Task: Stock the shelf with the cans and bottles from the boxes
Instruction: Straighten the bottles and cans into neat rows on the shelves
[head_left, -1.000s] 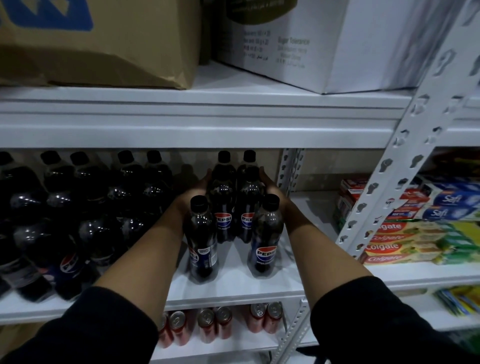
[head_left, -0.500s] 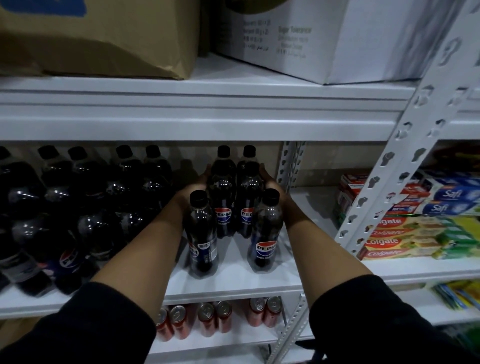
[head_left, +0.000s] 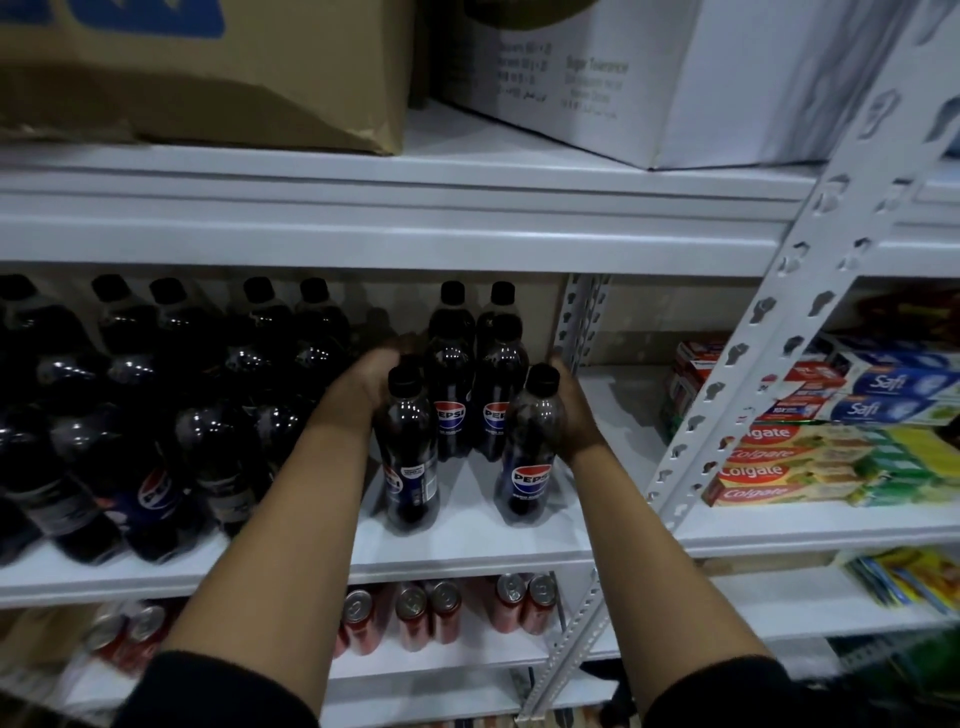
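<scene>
Head view: both hands' fingers, hidden behind Pepsi bottles (head_left: 449, 395), seemingly cup them; grip cannot be told.

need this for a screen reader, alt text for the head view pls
A person's left hand and right hand each grip a front Pepsi bottle on a white shelf, more bottles behind; red cans below, toothpaste boxes right.

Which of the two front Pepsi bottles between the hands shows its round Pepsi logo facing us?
The front right bottle, by the right hand. Its logo faces forward, while the front left bottle, by the left hand, is turned, showing mostly small print.
</scene>
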